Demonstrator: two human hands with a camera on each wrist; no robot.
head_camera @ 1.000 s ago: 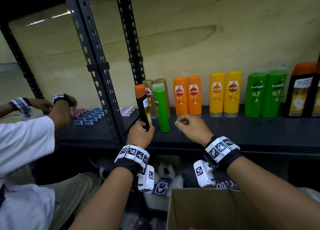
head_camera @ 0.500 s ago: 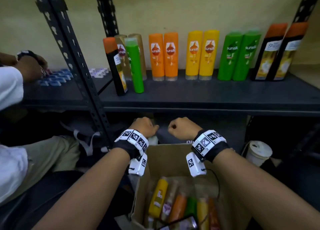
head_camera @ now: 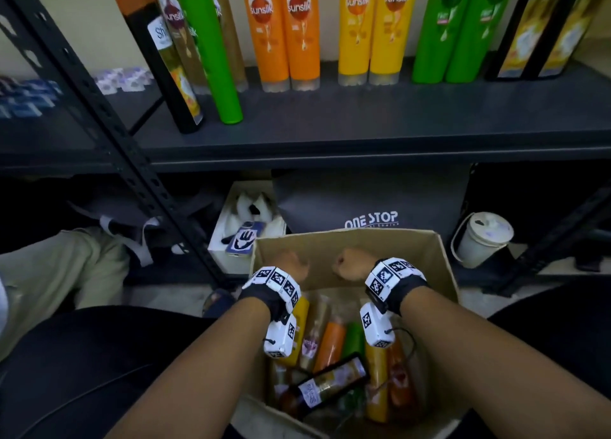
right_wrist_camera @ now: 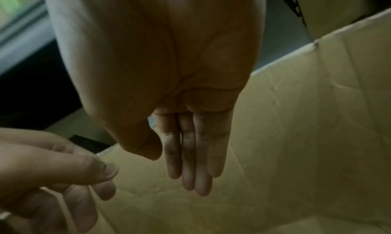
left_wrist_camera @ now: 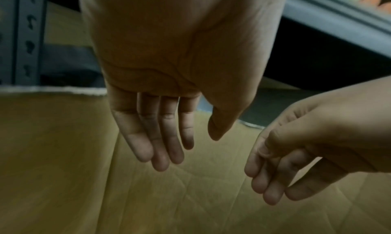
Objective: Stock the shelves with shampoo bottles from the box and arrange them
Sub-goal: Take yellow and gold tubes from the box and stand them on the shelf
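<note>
**stockroom_newb:** Both hands were down inside the cardboard box (head_camera: pixel 439 266), left hand (head_camera: pixel 291 266) and right hand (head_camera: pixel 350 266) loose-fingered, holding nothing. Which bottle first?

**aisle9:** I'd have gone for the black bottle (head_camera: pixel 325 387) lying across the top of the pile, since it pinned the others. Grip mid-body. Couldn't really tell what sat underneath, too dark. The shelf (head_camera: pixel 363 121) had room up front.
</note>
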